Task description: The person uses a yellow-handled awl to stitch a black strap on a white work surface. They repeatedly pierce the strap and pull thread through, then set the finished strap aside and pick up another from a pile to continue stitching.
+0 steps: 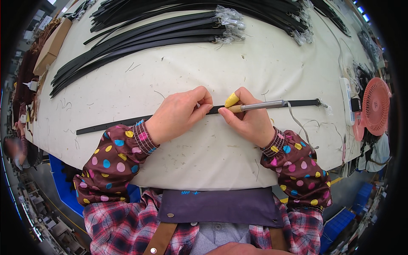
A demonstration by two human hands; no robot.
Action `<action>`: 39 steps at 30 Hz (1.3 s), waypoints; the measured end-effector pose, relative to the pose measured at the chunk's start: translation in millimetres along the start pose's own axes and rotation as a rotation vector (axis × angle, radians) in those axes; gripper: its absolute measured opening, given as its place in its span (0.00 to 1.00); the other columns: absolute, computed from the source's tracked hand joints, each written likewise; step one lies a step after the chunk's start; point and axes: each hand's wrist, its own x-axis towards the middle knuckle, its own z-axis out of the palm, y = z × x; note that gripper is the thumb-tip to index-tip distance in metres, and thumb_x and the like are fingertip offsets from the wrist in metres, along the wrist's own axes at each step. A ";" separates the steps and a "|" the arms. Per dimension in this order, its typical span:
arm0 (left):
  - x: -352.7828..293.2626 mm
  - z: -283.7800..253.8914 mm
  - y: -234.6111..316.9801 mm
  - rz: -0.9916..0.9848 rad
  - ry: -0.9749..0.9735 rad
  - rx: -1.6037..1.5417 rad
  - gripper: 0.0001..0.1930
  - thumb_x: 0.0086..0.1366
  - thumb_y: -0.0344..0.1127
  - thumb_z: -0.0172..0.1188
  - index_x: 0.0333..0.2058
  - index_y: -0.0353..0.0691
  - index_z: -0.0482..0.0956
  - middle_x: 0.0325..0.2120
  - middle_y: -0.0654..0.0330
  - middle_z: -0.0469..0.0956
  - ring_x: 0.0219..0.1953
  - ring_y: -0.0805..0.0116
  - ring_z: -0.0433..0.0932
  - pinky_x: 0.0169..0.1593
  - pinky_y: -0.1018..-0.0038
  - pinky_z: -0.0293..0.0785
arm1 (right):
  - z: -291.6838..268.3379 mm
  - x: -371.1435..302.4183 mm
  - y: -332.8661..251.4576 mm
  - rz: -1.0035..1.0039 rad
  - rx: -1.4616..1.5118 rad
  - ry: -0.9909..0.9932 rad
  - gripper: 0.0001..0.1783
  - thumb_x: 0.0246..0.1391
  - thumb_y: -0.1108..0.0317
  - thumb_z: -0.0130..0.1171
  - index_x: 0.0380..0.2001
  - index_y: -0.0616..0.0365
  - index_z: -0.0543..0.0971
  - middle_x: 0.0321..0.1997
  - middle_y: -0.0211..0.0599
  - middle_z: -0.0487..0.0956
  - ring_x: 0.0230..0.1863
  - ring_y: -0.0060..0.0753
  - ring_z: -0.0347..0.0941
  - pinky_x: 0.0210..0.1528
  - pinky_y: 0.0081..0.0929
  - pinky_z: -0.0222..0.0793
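A long narrow black leather belt lies across the pale table, passing under both my hands. My left hand is closed, thumb and forefinger pinched at the belt's middle. My right hand grips a corded pen-shaped tool with a grey metal barrel and a tan front part. Its working tip is hidden by my fingers, close to the belt. A yellow finger cover sits on a finger of that hand. Clear plastic wrap clings to the belt's right end, near its buckle.
Bundles of black belts with plastic-wrapped ends lie along the far side. A pink fan and a white power strip stand at the right edge. The tool's grey cable trails rightward. A cardboard box is at the far left.
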 end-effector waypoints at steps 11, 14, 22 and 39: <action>-16.7 -35.5 -5.7 -0.149 0.006 0.072 0.07 0.65 0.33 0.59 0.38 0.38 0.73 0.32 0.57 0.78 0.31 0.58 0.78 0.36 0.68 0.74 | 4.3 -1.0 10.3 0.037 0.145 0.062 0.14 0.55 0.68 0.66 0.32 0.58 0.69 0.23 0.24 0.73 0.23 0.12 0.64 0.25 0.15 0.60; -32.4 -39.3 -7.7 -0.047 -0.038 0.222 0.09 0.63 0.35 0.62 0.38 0.41 0.74 0.35 0.61 0.76 0.33 0.62 0.78 0.36 0.69 0.75 | 7.6 1.5 3.9 0.030 0.168 0.036 0.14 0.55 0.68 0.66 0.33 0.58 0.69 0.23 0.24 0.73 0.23 0.12 0.64 0.25 0.14 0.60; -40.7 -31.8 -19.3 0.249 0.052 0.528 0.10 0.55 0.34 0.68 0.36 0.46 0.79 0.34 0.65 0.76 0.35 0.66 0.78 0.35 0.73 0.76 | 25.7 8.8 -5.1 0.026 0.177 -0.016 0.14 0.55 0.69 0.66 0.32 0.58 0.69 0.22 0.24 0.72 0.22 0.11 0.63 0.24 0.14 0.59; -41.4 -30.4 -21.6 0.283 0.099 0.521 0.11 0.54 0.33 0.69 0.36 0.46 0.79 0.32 0.66 0.75 0.33 0.67 0.78 0.32 0.73 0.75 | 25.5 8.8 -7.7 0.042 0.078 -0.073 0.13 0.55 0.72 0.64 0.32 0.59 0.68 0.24 0.28 0.74 0.24 0.14 0.66 0.26 0.16 0.62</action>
